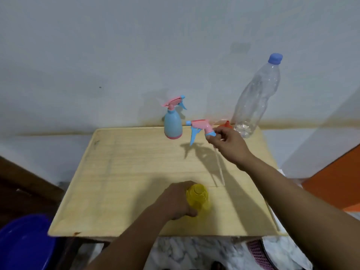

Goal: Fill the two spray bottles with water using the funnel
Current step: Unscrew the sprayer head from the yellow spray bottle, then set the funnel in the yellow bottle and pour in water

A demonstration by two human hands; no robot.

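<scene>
Currently the left hand grips the open yellow translucent plastic spray bottle on the pale wooden table; right hand fingers pinch the removed pink-and-blue trigger sprayer head. Its dangling white dip tube could snag and topple the bottle

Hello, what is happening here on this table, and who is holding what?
A person is preparing spray bottles for filling. The left hand grips the open yellow bottle on the wooden table. The right hand holds its removed pink-and-blue spray head with its tube hanging. The blue spray bottle, an orange funnel and a capped clear bottle stand behind.
</scene>
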